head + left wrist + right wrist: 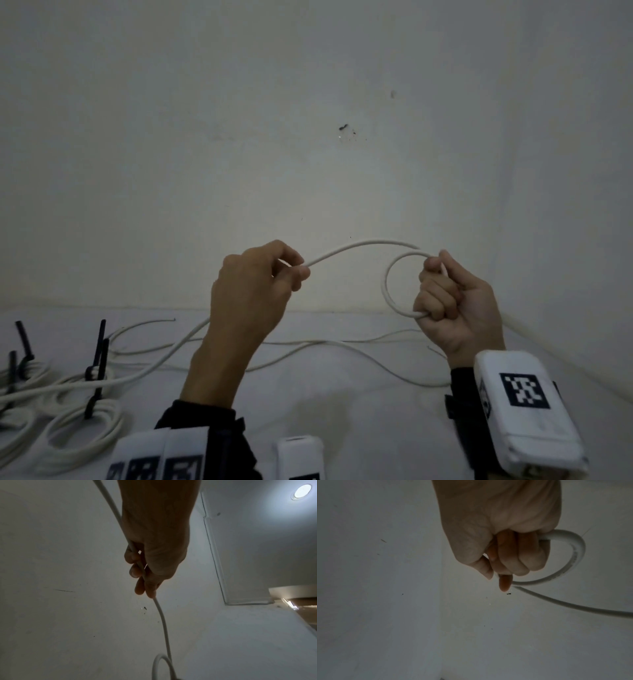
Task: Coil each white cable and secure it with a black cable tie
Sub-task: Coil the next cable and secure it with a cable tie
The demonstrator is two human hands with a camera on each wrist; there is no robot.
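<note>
White cable (359,245) arcs in mid-air between both hands — right hand (455,305) fisted round its first small loop, left hand (253,284) pinching the free run just leftward — slack trailing down-left to the table (342,411), ready for feeding rightward.

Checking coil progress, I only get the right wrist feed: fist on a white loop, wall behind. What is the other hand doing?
Observer: The left hand pinches the same cable, left of the right hand.
Operator: How many loops so far?
Observer: One loop shows on the head view, hanging from the right fist.
Operator: Where does the slack go?
Observer: It trails from the left hand down to the table, running left.
Operator: Any cables finished?
Observer: Yes, tied coils with black ties lie at the table's left.
</note>
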